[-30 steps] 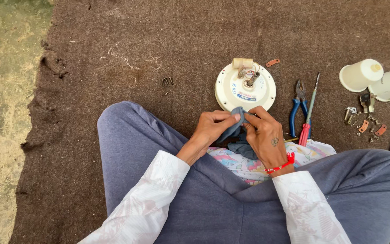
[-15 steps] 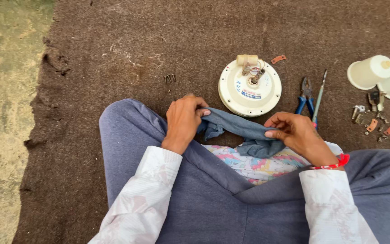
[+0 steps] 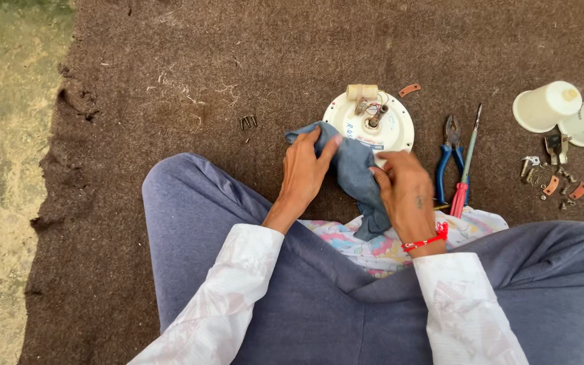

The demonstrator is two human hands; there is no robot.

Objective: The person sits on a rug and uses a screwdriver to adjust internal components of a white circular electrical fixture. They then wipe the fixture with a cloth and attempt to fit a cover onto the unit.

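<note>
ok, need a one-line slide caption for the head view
Seated person's left hand and right hand hold a blue cloth against a round white motor housing, pliers alongside.

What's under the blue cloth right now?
The blue cloth drapes over the near-left edge of the round white motor housing; that edge is hidden. Both hands grip it: left hand, right hand.

A brown felt mat (image 3: 170, 81) carries a white disc (image 3: 397, 128), pliers (image 3: 449, 159), a screwdriver (image 3: 466, 169), two cups (image 3: 547, 105), screws (image 3: 248, 122) and clips (image 3: 555, 184).

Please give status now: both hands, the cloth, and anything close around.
Left hand and right hand both grip blue cloth. Cloth overlaps white round motor housing. Pliers, screwdriver lie right.
</note>
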